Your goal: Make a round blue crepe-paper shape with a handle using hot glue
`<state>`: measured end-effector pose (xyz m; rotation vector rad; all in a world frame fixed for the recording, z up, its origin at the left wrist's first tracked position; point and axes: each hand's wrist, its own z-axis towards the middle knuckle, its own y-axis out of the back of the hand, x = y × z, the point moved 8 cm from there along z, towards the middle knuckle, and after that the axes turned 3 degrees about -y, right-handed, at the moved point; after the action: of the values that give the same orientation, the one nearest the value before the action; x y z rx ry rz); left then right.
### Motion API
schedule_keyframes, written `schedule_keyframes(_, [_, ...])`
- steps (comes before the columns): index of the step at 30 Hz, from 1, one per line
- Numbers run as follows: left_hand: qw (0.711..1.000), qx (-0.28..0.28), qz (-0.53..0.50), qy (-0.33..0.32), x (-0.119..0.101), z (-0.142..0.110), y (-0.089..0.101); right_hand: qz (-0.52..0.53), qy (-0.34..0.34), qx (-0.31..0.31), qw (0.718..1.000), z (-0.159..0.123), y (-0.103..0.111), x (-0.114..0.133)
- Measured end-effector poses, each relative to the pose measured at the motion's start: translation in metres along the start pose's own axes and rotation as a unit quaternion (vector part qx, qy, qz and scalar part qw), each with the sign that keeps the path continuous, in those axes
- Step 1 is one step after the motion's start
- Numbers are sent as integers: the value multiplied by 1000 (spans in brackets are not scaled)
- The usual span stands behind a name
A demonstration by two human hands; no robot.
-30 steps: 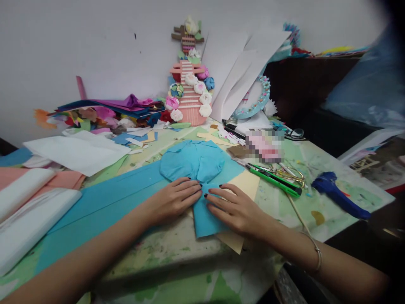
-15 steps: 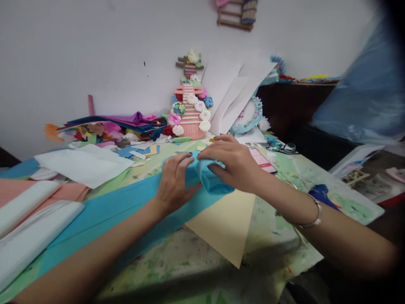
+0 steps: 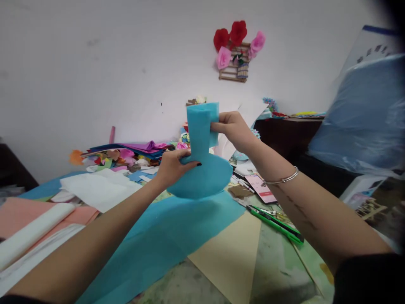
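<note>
A light-blue paper shape [image 3: 202,177], with an upright rolled neck above a wide rounded base, is held up in front of me over the table. My left hand [image 3: 175,166] pinches it where the neck meets the base, thumb in front. My right hand [image 3: 232,126] grips the loose edge of the neck near its top right, between thumb and fingers. Beneath lies a large blue paper sheet [image 3: 152,249], partly over a cream paper sheet [image 3: 230,253].
On the right lie a green box cutter [image 3: 275,223] and a phone [image 3: 261,188]. White paper [image 3: 101,185], a white roll [image 3: 41,232] and a pile of coloured paper [image 3: 126,154] are on the left. Paper flowers [image 3: 238,33] hang on the wall.
Both hands have lifted the blue paper shape from low over the table to upright in front of me. The view has tilted up, showing the wall flowers.
</note>
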<state>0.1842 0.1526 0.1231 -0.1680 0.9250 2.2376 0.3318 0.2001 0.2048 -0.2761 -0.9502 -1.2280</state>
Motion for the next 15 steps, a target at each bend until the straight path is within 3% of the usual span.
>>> schedule_keyframes(6, [984,101,-118,93,-39,-14,29,149,-80,31,985,-17,-9,6])
schedule_keyframes(11, [917,192,-275,217,-45,-57,16,225,-149,15,963,-55,-33,-8])
schedule_keyframes(15, [897,207,-297,255,-39,-85,-2,222,-194,-36,955,-83,-43,-37])
